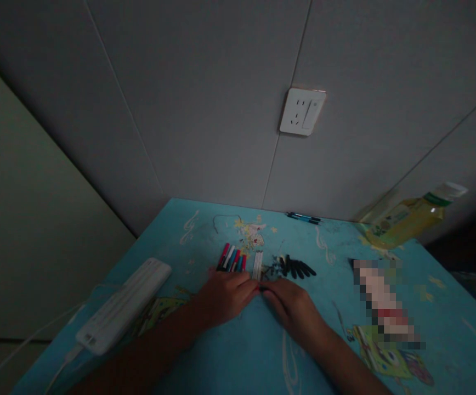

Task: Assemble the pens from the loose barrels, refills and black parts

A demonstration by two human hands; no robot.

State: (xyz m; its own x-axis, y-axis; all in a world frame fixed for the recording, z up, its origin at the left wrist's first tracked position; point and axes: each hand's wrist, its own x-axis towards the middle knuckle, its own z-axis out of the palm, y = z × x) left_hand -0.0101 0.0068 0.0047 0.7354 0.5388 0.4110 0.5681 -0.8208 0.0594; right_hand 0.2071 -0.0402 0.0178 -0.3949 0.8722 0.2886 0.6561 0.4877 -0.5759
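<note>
Curling, left fingers (243, 286) and right fingers (277, 286) pinch a red piece (257, 289).

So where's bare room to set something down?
Bare tabletop: between white power strip and colored tubes; between black pieces and pixelated item. Crowded: just beyond the left hand and right hand, around white rods.
</note>
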